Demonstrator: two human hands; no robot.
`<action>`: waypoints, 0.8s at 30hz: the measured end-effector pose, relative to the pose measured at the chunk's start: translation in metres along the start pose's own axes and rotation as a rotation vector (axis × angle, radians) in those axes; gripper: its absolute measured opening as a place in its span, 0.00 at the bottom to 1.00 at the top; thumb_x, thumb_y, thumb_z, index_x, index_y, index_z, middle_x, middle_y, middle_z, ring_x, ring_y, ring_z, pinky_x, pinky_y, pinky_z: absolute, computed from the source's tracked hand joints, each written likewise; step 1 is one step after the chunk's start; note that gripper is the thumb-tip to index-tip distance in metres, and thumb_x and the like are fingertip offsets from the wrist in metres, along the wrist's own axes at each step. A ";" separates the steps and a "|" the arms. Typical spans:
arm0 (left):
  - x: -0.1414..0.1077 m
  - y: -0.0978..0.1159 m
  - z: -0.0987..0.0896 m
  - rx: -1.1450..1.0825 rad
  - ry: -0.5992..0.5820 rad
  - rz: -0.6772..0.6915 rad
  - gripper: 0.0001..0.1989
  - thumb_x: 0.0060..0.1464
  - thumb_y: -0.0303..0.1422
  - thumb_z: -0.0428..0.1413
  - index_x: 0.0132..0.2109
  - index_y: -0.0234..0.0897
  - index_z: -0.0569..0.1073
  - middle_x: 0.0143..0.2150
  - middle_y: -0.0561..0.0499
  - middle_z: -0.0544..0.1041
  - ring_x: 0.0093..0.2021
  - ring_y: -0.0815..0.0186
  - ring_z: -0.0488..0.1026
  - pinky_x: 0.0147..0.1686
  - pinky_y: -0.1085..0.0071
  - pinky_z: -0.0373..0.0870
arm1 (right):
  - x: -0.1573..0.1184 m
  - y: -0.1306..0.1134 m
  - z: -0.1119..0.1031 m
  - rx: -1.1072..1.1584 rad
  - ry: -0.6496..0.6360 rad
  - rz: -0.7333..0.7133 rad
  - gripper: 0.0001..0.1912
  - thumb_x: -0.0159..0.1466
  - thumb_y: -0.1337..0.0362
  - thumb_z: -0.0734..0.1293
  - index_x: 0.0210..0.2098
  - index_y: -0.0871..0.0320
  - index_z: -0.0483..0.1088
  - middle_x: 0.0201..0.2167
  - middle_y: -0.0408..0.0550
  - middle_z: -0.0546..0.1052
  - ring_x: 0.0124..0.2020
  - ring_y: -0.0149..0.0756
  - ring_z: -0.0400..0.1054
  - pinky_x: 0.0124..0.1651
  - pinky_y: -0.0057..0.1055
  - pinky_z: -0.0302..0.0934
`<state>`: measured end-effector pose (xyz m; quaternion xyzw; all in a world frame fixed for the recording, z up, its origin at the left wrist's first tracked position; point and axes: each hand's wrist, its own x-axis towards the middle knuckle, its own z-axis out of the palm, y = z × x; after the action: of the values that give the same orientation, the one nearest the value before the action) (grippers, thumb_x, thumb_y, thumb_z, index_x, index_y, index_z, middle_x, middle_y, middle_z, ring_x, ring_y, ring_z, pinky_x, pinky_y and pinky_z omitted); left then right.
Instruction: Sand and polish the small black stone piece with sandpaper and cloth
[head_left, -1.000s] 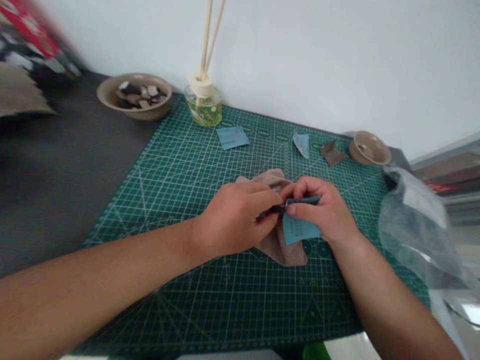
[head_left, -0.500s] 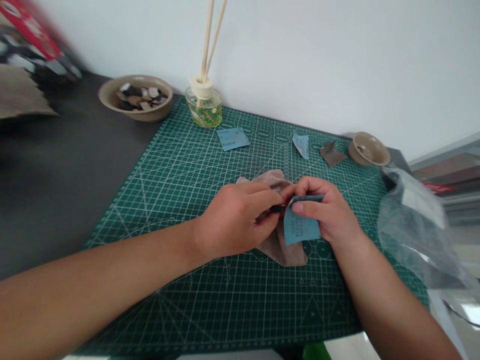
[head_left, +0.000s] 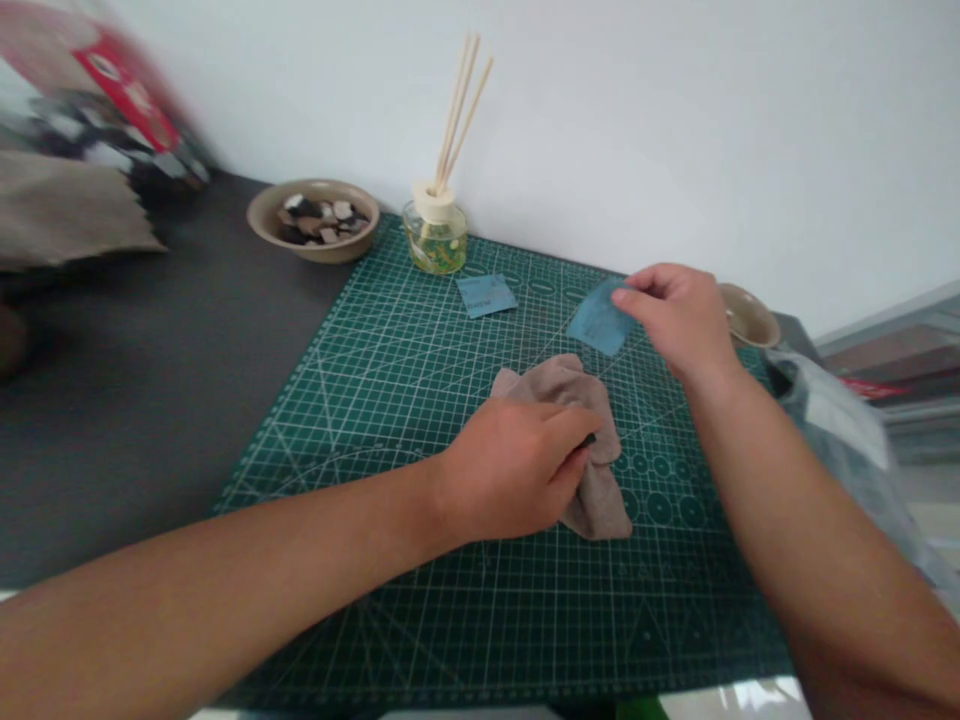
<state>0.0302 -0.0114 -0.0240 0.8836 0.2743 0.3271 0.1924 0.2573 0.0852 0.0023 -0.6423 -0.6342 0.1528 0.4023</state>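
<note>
My left hand (head_left: 517,465) is closed over a crumpled brownish-pink cloth (head_left: 559,378) on the green cutting mat (head_left: 337,400). Between its thumb and forefinger shows the tip of a small dark piece (head_left: 590,440), mostly hidden by the fingers. Farther back on the right, my right hand (head_left: 679,315) pinches a blue sheet of sandpaper (head_left: 600,318) by its upper right corner. The sheet hangs down to the left, low over the mat. Another blue sandpaper piece (head_left: 486,295) with print on it lies flat near the mat's back edge.
At the back left, a beige bowl (head_left: 262,215) holds several stone-like pieces beside a reed diffuser (head_left: 437,235). A smaller bowl (head_left: 750,315) stands behind my right hand. A clear plastic bag (head_left: 847,430) lies at the right edge; a white wall (head_left: 637,130) bounds the back.
My right hand has moved back and away from the left with the blue sandpaper. My left hand stays over the cloth, still holding the dark piece. The view has shifted slightly.
</note>
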 end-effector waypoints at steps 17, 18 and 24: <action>0.002 -0.002 -0.004 0.088 -0.163 0.113 0.09 0.60 0.27 0.50 0.42 0.33 0.75 0.32 0.47 0.80 0.30 0.58 0.75 0.31 0.61 0.67 | 0.058 -0.022 0.077 -0.740 -0.173 -0.352 0.19 0.63 0.66 0.65 0.51 0.66 0.77 0.55 0.66 0.75 0.59 0.61 0.65 0.61 0.53 0.61; 0.001 -0.001 -0.003 0.091 -0.168 0.117 0.08 0.59 0.27 0.51 0.42 0.33 0.75 0.32 0.47 0.80 0.30 0.58 0.74 0.31 0.61 0.68 | 0.054 -0.031 0.081 -0.706 -0.201 -0.382 0.19 0.64 0.64 0.65 0.51 0.65 0.76 0.54 0.65 0.76 0.58 0.60 0.67 0.61 0.52 0.62; 0.001 0.000 -0.004 0.117 -0.184 0.165 0.06 0.55 0.27 0.53 0.39 0.34 0.75 0.32 0.47 0.80 0.30 0.57 0.75 0.29 0.60 0.67 | 0.037 -0.073 0.115 -0.640 -0.525 -0.292 0.35 0.60 0.50 0.72 0.60 0.66 0.69 0.56 0.67 0.76 0.56 0.60 0.71 0.58 0.52 0.64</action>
<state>0.0284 -0.0096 -0.0210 0.9391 0.2005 0.2428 0.1375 0.1303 0.1475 -0.0066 -0.5774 -0.8146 0.0482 0.0257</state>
